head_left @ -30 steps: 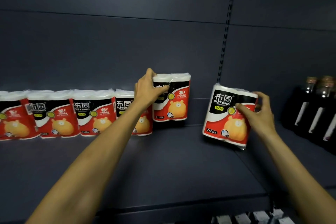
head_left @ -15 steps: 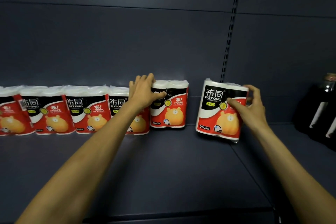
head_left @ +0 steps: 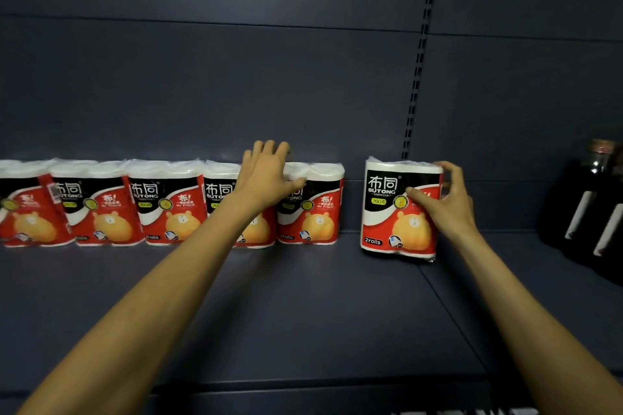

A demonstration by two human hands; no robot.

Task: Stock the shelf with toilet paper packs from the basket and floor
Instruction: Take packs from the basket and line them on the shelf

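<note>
Several red, black and white toilet paper packs stand in a row along the back of the dark shelf. My left hand lies flat against the seam between the two rightmost packs of the row. Its fingers reach above their tops and its thumb rests on the front of the end pack. It grips nothing. To the right, past a gap, my right hand holds another pack by its right side. That pack stands upright with its bottom at the shelf surface.
Dark bottles with white labels stand on the shelf at the far right. A slotted upright strip runs down the back panel behind the held pack. A seam splits the shelf boards below my right hand.
My left hand set the end pack down into the row and flattened out over it. My right hand lowered its pack to the shelf surface and straightened it.
</note>
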